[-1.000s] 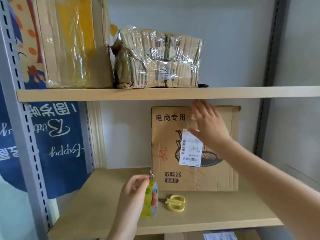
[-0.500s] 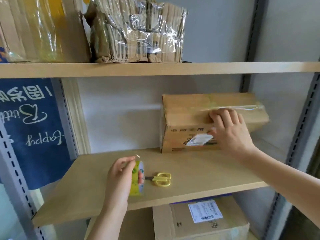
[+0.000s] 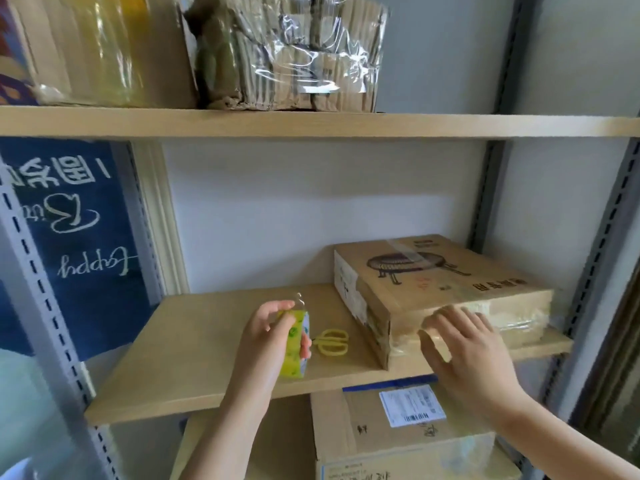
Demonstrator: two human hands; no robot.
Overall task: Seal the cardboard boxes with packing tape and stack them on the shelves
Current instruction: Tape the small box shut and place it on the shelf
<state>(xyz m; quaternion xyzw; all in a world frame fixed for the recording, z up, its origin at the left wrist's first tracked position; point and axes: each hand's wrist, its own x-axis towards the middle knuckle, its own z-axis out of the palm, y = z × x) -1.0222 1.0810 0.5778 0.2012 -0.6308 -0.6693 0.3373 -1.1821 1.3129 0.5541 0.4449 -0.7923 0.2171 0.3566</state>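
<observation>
On the middle shelf (image 3: 221, 358) the cardboard box (image 3: 446, 289) lies flat, taped, its front corner near the edge. Her right hand (image 3: 464, 344) hovers spread by its front face; the left hand (image 3: 266, 337) grips the tape roll (image 3: 294, 344) beside scissors (image 3: 332, 341). A careless nudge could tip the box off.

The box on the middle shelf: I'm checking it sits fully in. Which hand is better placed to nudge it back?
The right hand: its spread fingers are at the near face of the box. The left hand grips the tape roll, away from the box.
</observation>
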